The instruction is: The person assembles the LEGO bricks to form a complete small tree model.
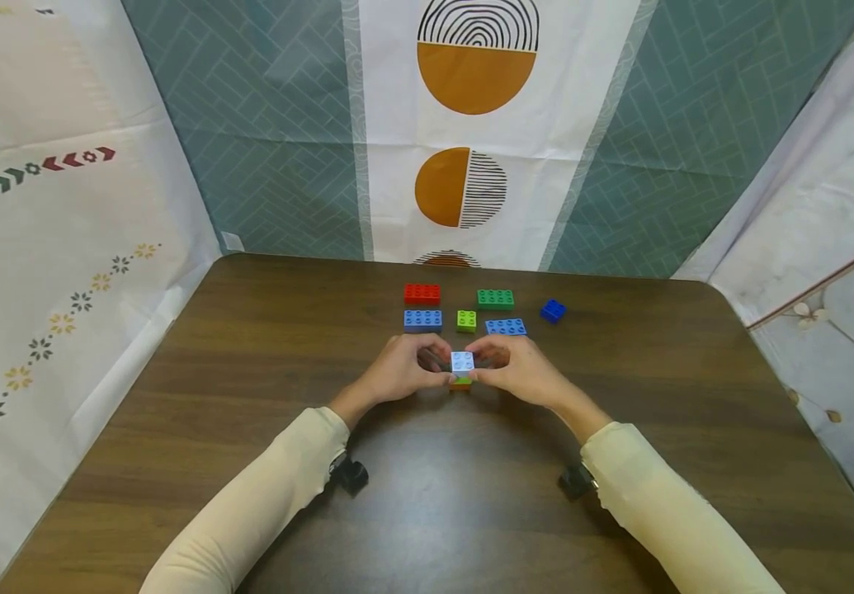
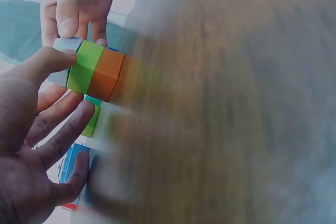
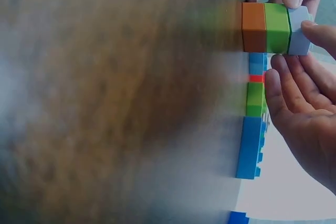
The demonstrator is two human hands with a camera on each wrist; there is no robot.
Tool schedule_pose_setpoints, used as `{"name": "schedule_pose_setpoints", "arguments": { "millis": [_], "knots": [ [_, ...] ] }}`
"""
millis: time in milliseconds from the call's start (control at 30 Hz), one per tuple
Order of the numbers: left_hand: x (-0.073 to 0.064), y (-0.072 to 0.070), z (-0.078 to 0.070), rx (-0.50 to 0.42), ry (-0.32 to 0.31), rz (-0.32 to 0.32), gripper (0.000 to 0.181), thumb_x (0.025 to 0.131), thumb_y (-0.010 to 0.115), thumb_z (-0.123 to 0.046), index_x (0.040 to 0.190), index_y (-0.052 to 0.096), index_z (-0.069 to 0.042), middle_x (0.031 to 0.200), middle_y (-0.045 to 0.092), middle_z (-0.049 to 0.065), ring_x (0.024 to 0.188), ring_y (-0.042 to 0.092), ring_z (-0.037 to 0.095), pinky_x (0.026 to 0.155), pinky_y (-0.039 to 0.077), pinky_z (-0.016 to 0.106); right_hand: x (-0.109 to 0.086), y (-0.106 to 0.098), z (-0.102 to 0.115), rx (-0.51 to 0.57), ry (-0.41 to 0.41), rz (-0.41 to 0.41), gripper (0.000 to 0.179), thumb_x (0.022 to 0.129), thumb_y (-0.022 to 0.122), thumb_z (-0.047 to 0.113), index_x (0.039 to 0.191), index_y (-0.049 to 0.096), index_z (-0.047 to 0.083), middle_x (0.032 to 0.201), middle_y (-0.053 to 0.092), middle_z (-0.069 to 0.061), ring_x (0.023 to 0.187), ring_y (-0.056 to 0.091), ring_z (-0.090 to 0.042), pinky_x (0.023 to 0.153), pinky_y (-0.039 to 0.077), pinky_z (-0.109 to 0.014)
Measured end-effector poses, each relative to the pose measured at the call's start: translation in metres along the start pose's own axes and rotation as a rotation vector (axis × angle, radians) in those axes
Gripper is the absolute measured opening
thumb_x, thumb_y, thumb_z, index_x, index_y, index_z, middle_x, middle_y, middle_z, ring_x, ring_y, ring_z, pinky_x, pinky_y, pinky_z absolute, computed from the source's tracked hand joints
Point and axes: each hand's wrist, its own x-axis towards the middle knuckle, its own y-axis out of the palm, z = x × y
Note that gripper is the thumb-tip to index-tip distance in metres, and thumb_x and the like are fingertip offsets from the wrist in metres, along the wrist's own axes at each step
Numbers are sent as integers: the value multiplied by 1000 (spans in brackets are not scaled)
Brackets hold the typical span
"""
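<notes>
A small stack stands on the table between the two hands: an orange brick [image 3: 253, 27] at the bottom, a lime green brick [image 3: 276, 28] in the middle and a pale blue-white brick [image 1: 462, 361] with studs on top. From the left side, the left hand [image 1: 406, 368] pinches the pale brick between thumb and fingers. The right hand [image 1: 521, 373] holds the same brick from the opposite side, its thumb on the near face. In both wrist views the lower fingers of each hand extend beside the stack, and the three bricks sit flush in line.
Behind the hands lie a red brick [image 1: 422, 294], a blue brick [image 1: 422, 321], a small lime brick [image 1: 467, 321], a green brick [image 1: 496, 299], another blue brick [image 1: 506, 327] and a small dark blue brick [image 1: 553, 310]. Patterned cloths hang around the wooden table [image 1: 464, 511].
</notes>
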Motion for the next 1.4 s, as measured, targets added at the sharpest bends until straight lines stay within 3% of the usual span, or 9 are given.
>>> {"name": "schedule_pose_setpoints", "arguments": {
  "millis": [633, 1133, 1400],
  "knots": [
    [1, -3, -4, 13, -5, 21, 26, 85, 84, -14, 108, 72, -9, 104, 77, 7, 87, 74, 14, 83, 62, 30, 0, 1, 1, 41, 25, -19, 34, 89, 81, 18, 122, 71, 12, 121, 72, -9, 121, 67, -33, 108, 50, -58],
    [5, -4, -4, 11, -22, 61, 28, 86, 84, -14, 109, 70, -9, 107, 76, 7, 89, 73, 14, 84, 62, 30, 1, 3, -5, -24, 46, -21, 35, 89, 82, 18, 121, 71, 12, 120, 74, -7, 114, 69, -28, 105, 54, -53],
    [10, -19, -3, 17, -5, 109, 30, 87, 84, -20, 113, 71, -11, 111, 75, 7, 92, 71, 15, 88, 61, 33, 3, 3, -7, -24, 43, -2, 35, 90, 81, 19, 122, 71, 11, 121, 73, -8, 114, 69, -28, 104, 55, -52]
  ]
}}
